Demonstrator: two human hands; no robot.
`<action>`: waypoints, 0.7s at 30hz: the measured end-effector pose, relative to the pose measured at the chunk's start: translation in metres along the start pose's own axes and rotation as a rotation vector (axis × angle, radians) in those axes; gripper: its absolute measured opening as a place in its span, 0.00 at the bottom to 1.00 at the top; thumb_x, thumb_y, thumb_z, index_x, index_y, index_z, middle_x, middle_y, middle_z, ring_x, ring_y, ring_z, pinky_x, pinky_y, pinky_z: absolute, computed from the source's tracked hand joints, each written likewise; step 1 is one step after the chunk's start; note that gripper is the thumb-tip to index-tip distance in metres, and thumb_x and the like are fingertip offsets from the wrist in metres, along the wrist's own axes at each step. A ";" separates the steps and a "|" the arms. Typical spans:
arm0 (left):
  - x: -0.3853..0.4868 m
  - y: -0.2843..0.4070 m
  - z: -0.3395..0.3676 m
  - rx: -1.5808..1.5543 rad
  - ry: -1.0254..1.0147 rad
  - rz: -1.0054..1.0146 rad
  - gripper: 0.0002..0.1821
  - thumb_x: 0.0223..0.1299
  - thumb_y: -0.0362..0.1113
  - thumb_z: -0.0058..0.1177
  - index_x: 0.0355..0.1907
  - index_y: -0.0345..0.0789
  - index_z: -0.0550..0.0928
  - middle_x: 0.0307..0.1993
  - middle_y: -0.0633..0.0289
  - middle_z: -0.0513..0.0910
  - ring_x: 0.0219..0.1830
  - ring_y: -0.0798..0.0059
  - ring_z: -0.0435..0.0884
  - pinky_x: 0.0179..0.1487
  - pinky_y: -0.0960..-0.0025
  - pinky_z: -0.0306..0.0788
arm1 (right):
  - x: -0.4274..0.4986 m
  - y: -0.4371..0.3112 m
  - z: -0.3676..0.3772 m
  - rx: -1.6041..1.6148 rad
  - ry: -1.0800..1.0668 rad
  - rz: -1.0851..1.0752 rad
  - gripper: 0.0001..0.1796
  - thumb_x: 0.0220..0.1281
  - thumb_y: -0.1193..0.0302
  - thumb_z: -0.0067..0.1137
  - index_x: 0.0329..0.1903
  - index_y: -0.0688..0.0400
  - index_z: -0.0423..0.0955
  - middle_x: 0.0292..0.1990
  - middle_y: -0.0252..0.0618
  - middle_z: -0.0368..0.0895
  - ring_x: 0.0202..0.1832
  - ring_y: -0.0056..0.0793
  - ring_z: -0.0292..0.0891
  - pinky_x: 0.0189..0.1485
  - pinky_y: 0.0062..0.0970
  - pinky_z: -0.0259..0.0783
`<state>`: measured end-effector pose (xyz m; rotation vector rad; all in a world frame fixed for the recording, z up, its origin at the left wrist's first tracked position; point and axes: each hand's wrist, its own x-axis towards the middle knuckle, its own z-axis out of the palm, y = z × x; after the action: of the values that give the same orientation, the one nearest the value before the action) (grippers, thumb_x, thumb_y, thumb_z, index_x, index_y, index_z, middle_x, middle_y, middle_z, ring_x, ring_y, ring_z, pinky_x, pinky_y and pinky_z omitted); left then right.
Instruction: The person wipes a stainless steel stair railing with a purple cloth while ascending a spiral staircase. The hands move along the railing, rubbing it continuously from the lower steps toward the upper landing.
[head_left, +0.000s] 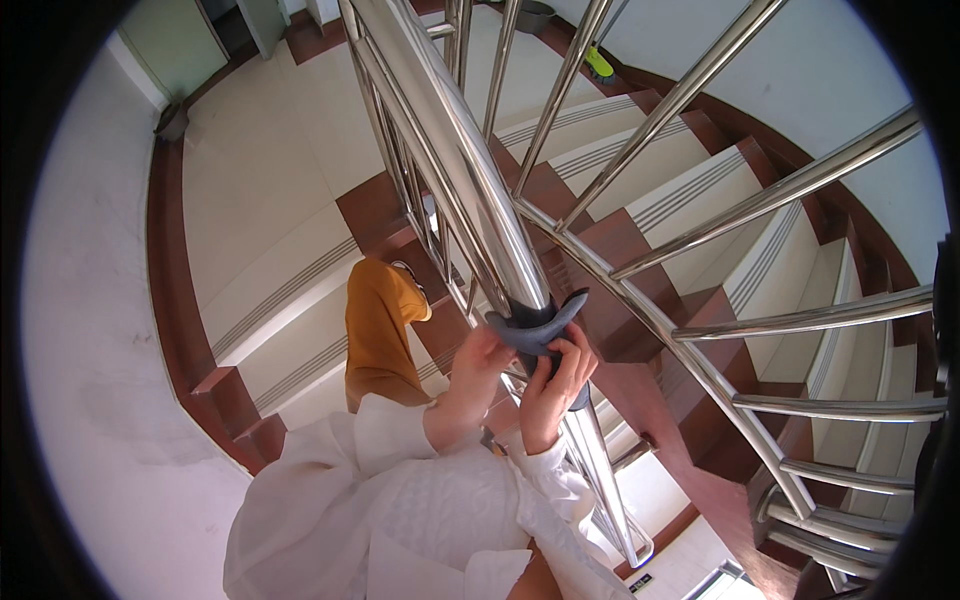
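Note:
A dark grey-blue cloth (536, 335) is wrapped around the polished stainless steel handrail (480, 180). One end of it sticks up on the right side. My left hand (478, 356) grips the cloth from the left, its fingers partly hidden and a little blurred. From the right, my right hand (559, 379) holds it with fingers bent over the rail. A darker part of the cloth shows below and between both hands.
Steel balusters (660, 105) flank tiled stairs (697, 195) with dark red edging. My bent leg in mustard trousers (382, 322) is left of the rail. A green-headed brush (599, 66) and a grey bin (534, 16) stand beyond; another bin (172, 121) sits by the left wall.

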<state>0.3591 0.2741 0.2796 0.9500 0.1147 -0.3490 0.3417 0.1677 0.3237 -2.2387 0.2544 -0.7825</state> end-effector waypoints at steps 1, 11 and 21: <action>-0.002 -0.001 0.000 -0.033 -0.014 -0.073 0.15 0.76 0.24 0.52 0.60 0.39 0.74 0.59 0.66 0.81 0.63 0.78 0.79 0.67 0.68 0.74 | -0.002 0.000 -0.001 -0.007 0.013 0.009 0.13 0.56 0.88 0.55 0.43 0.62 0.71 0.60 0.53 0.78 0.59 0.54 0.70 0.66 0.46 0.65; 0.035 0.032 0.004 -0.011 0.123 0.193 0.13 0.70 0.21 0.55 0.54 0.30 0.76 0.52 0.60 0.84 0.57 0.77 0.82 0.62 0.72 0.74 | 0.030 -0.012 0.020 0.070 -0.034 -0.104 0.16 0.50 0.86 0.62 0.43 0.59 0.77 0.63 0.47 0.78 0.60 0.54 0.71 0.65 0.46 0.68; 0.024 0.010 0.005 0.090 0.132 0.180 0.14 0.69 0.23 0.59 0.54 0.35 0.77 0.50 0.68 0.82 0.54 0.83 0.81 0.59 0.75 0.75 | 0.001 0.004 0.010 0.061 0.053 0.025 0.15 0.44 0.88 0.62 0.36 0.60 0.79 0.58 0.47 0.80 0.58 0.50 0.72 0.63 0.45 0.68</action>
<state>0.3844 0.2692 0.2841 1.0642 0.1331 -0.1260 0.3490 0.1698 0.3161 -2.1556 0.2793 -0.8264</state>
